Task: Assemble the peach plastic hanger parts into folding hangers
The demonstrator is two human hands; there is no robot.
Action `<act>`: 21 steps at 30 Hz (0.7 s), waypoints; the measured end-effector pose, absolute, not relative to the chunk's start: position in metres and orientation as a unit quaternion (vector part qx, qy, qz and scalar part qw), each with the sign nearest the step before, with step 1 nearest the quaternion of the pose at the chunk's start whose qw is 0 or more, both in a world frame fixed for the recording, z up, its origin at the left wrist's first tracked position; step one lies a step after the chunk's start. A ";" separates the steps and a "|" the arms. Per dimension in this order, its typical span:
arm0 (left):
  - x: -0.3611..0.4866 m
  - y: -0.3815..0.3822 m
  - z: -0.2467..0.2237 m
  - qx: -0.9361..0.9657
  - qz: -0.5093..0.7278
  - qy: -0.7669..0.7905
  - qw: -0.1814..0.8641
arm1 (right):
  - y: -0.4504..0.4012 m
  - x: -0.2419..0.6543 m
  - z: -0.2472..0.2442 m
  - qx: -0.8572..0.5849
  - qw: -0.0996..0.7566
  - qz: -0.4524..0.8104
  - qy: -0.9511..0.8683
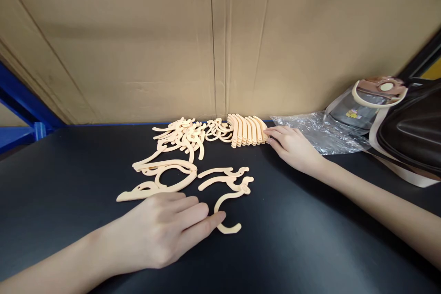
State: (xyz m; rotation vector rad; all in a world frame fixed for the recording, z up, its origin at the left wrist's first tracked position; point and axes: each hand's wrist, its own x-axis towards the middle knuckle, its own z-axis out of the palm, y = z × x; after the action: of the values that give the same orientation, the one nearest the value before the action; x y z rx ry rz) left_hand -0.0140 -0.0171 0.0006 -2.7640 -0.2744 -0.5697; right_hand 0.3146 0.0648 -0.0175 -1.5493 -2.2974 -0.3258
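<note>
My left hand (168, 229) is low over the table with its fingers curled, and the index fingertip presses on a cream plastic hanger hook (220, 200). Just beyond it lie two loose hanger arms (215, 180) and a larger curved set of joined hanger parts (172, 188), partly behind my knuckles. My right hand (294, 147) reaches to the back, thumb and fingers closed at the right end of a neat row of stacked hanger arms (246, 129). Its fingertips hide part of the end piece.
A heap of loose hanger arms (182, 133) and a small pile of hooks (218, 128) lie along the back of the black table (296, 239). Cardboard (138, 46) walls the rear. At right are a clear plastic bag (310, 128), a strapped bottle (361, 105) and a dark bag (413, 133).
</note>
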 end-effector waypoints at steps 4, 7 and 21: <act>-0.014 -0.016 0.001 -0.962 -0.202 -0.099 0.155 | 0.064 0.314 -0.017 -0.548 0.172 -0.124 -0.809; -0.013 -0.016 0.001 -0.962 -0.200 -0.099 0.158 | 0.064 0.314 -0.017 -0.548 0.167 -0.133 -0.809; -0.013 -0.016 0.002 -0.960 -0.195 -0.102 0.173 | 0.059 0.314 -0.013 -0.547 0.125 -0.203 -0.803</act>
State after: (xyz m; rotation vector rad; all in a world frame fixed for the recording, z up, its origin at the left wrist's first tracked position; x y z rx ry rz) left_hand -0.0134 -0.0158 0.0019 -2.7237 -0.2884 -0.5522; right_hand 0.3136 0.0589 -0.0125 -1.5930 -2.3382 -0.5926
